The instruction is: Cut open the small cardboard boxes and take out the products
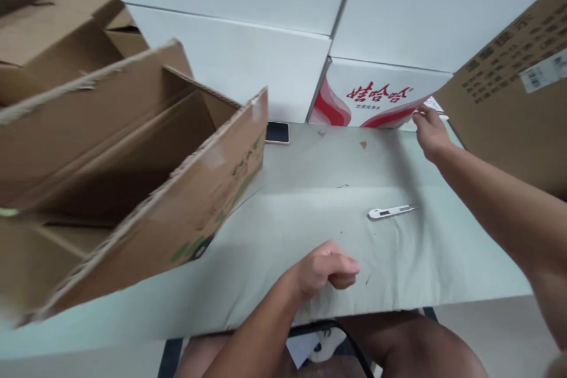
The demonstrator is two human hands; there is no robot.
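My left hand (328, 269) is closed in a loose fist above the front of the cloth-covered table, and nothing shows in it. At the far right my right hand (429, 130) reaches to the back of the table, fingers bent together. It is at a white printed item (434, 105), partly hidden behind the fingers; whether it grips this cannot be made out. Just left of that hand stands a white and red carton (376, 94). A white utility knife (390, 212) lies on the cloth between the two hands, its tip pointing right.
An open cardboard box (221, 174) takes up the left side. More cardboard boxes (57, 29) are behind it. A phone (277, 132) lies at the back by the white panels (230, 59). A large printed carton (509, 112) stands at right. Small scraps dot the tablecloth (301, 212).
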